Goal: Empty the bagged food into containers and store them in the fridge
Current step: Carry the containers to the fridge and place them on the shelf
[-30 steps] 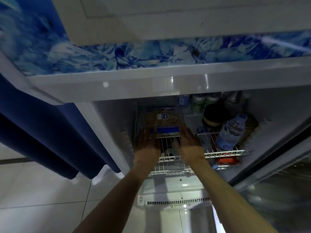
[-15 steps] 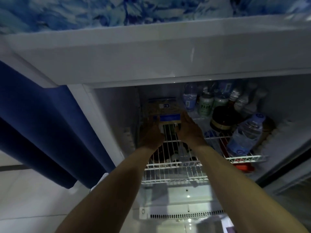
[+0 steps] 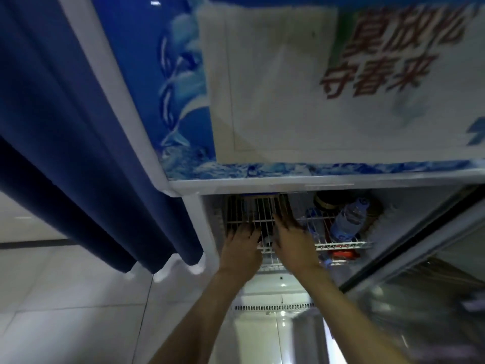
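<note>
The left hand (image 3: 242, 241) and right hand (image 3: 291, 236) lie flat and empty on the front of the wire shelf (image 3: 341, 245), each grip wide with fingers spread, while the container (image 3: 262, 199) sits at the back of that shelf, mostly hidden under the fridge (image 3: 315, 182) frame. Pressing down on the front edge could tip the wire shelf. To the right, the lying water bottle (image 3: 347, 219) and a dark jar (image 3: 325, 202) crowd it, and the open glass door (image 3: 420, 285) hems in that side.
</note>
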Motion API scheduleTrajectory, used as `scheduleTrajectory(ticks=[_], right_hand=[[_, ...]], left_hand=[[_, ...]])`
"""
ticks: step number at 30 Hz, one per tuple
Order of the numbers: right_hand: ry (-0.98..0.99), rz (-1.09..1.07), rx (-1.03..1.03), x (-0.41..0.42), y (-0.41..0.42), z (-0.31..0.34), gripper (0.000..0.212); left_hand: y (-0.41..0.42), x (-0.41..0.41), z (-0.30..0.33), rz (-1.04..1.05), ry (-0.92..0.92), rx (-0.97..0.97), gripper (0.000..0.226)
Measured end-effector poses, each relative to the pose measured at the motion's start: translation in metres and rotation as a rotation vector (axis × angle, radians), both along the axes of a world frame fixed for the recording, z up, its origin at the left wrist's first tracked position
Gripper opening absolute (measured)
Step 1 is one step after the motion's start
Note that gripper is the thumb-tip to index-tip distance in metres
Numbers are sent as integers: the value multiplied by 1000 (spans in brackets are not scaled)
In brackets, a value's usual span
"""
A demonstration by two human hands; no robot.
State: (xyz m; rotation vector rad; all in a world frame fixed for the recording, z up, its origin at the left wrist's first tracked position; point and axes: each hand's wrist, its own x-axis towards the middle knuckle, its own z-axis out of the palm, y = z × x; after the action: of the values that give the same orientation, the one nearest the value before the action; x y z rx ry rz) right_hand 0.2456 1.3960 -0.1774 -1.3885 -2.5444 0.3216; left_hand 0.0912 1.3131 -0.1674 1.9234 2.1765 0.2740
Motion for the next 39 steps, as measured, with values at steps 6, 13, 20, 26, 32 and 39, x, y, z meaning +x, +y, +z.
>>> scheduleTrajectory(ticks=[6, 13, 20, 26, 32, 39], right_hand=[[22, -13, -8, 37, -100, 50, 51], [17, 124, -26, 40, -158, 62, 46], [8, 389, -112, 2, -190, 61, 36], [23, 756, -105, -67, -258, 68, 36], [37, 1083, -81, -133, -360, 82, 27], [-6, 1367, -4, -209, -502, 80, 16]], left_hand=[[-88, 20, 28, 36, 33, 22, 63], [-170, 25, 51, 239, 80, 29, 64], [-271, 18, 57, 582, 88, -52, 61], [-386, 15, 69, 921, 97, -91, 61], [-500, 7, 73, 1192, 94, -118, 62], [-651, -11, 54, 1422, 56, -49, 46]])
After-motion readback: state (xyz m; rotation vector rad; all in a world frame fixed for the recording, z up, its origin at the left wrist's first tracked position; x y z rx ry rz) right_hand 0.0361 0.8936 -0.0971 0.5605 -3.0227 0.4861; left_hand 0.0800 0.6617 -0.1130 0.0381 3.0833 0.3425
